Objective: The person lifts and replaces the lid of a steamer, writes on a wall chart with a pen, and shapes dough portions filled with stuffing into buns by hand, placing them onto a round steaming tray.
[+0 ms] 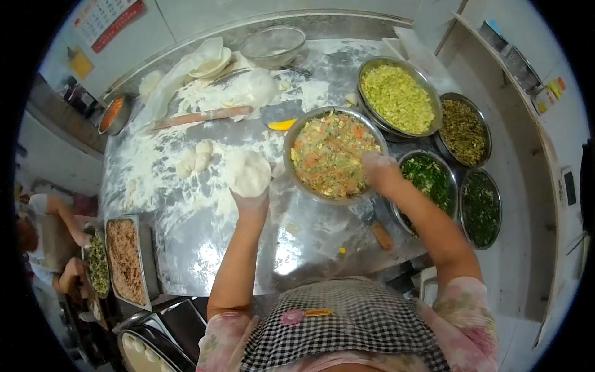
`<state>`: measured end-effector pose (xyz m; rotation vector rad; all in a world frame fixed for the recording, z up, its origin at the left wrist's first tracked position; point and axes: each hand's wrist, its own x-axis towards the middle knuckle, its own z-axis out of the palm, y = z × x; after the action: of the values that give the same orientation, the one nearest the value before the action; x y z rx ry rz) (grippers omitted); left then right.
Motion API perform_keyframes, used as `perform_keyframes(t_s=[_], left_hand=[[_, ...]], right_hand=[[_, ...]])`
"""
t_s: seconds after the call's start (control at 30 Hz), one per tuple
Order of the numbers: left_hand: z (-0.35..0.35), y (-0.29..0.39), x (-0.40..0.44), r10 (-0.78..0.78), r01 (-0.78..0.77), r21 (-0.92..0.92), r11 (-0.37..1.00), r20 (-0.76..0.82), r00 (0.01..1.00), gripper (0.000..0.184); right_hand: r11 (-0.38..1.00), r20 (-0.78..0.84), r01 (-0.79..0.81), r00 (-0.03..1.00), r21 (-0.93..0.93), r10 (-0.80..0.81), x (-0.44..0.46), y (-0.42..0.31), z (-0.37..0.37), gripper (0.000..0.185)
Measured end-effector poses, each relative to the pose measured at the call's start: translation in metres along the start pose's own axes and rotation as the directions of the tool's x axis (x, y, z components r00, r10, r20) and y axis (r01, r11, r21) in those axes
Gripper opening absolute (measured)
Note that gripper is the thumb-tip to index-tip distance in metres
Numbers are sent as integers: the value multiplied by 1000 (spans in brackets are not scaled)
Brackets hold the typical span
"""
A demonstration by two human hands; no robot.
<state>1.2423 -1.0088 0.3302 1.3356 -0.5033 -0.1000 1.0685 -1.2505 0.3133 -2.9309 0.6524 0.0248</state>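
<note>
On my left hand (249,203) lies a round, floury dough wrapper (248,172), spread over the palm above the metal table (310,232). A steel bowl (291,180) of chopped mixed filling (328,152), with orange, green and yellow bits, stands to the right of it. My right hand (380,170) reaches over the right side of that bowl, its fingers bent and closed at the filling; what they hold is hidden. Several small dough pieces (195,159) rest in flour left of the wrapper. A rolling pin (203,116) lies behind them.
Bowls of yellow-green filling (398,99), brown-green filling (463,132) and chopped greens (427,183) stand right. A wooden-handled tool (381,235) lies near the front edge. A yellow-edged scraper (282,124) lies behind. Left are a meat-like filling tray (126,260) and another person (56,239).
</note>
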Motion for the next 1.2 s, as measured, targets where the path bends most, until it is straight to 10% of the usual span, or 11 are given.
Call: perform_keyframes(t_s=[0.17,0.33,0.6,0.7,0.8,0.9,1.2], left_hand=[[15,-33,0,-101,96,94,991,52,994,38],[59,-43,-10,-13,-4,181,983,91,996,43],[103,-111,-14,-332,346,0,938,280,900,55],[109,-118,-10,-479,461,136,877,326,815,56],[112,-125,-4,-384,152,518,842,378,842,53],[112,-125,-12,-160,-129,617,776,391,907,51],[108,-88,-19,-248,-108,667,737,415,875,51]], right_hand=[[861,127,-120,990,495,65,-19,-88,-2,22],[924,105,-135,989,359,104,-10,-40,39,32],[904,56,-271,962,329,268,-18,17,-55,18],[895,-50,-24,997,445,51,-2,27,-21,19],[781,-54,28,999,624,8,0,9,6,25],[929,-3,-7,1000,369,9,-16,-21,19,34],[822,93,-114,993,558,74,-62,-29,-59,22]])
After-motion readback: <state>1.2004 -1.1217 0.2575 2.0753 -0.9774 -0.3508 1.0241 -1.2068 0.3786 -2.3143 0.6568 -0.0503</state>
